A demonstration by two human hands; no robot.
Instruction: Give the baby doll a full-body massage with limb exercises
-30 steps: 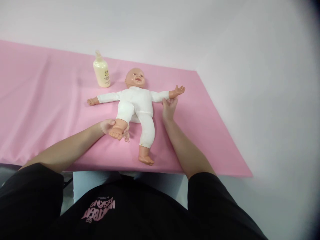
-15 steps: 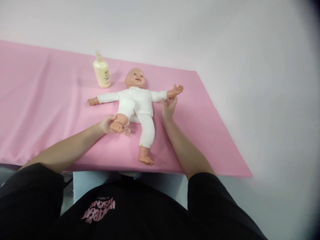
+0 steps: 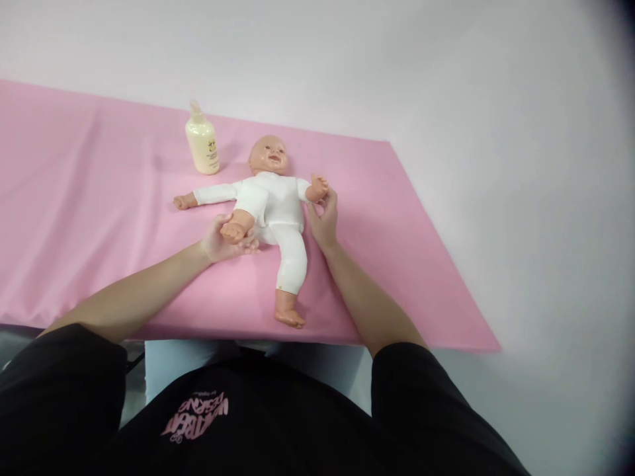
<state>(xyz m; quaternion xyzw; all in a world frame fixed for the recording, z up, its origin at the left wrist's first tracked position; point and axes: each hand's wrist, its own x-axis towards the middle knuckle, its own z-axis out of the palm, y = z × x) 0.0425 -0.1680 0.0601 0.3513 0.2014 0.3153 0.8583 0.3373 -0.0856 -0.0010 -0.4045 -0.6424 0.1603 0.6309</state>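
Currently, your left hand (image 3: 223, 239) has its fingers closed around the lower leg of the doll (image 3: 282, 198), which lies face-up on the pink cover (image 3: 397, 264), that leg raised. Your right hand (image 3: 324, 217) has its fingers clamped on the doll's bent forearm; the pump bottle (image 3: 203, 145) stands near its head.

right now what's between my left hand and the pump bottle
The doll's white-sleeved arm stretches over the pink cover between your left hand and the pump bottle, as the head view shows.
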